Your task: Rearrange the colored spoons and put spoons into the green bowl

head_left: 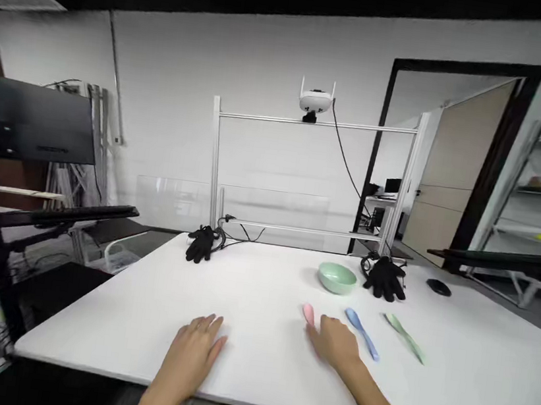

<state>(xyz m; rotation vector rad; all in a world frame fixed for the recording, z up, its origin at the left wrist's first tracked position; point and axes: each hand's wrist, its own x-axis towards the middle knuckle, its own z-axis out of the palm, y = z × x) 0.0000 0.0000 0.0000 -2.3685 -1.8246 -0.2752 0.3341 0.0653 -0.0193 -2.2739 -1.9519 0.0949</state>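
Note:
My left hand (194, 346) lies flat on the white table (248, 372) near its front edge, fingers stretched out and holding nothing. My right hand (333, 342) rests on the table over the handle of a pink spoon (308, 312), whose bowl end sticks out beyond the fingers. The fingers are curled down onto it; whether they grip it I cannot make out. A blue spoon (361, 333) lies just to the right of that hand, and a green spoon (404, 337) lies further right. A pale green bowl (336, 277) stands behind the spoons.
Two black gloves with cables lie at the far side, one at the left (201, 244) and one at the right (385, 278). A black mouse (439, 287) sits far right. A metal frame (317, 123) with a white camera (316, 99) stands behind the table.

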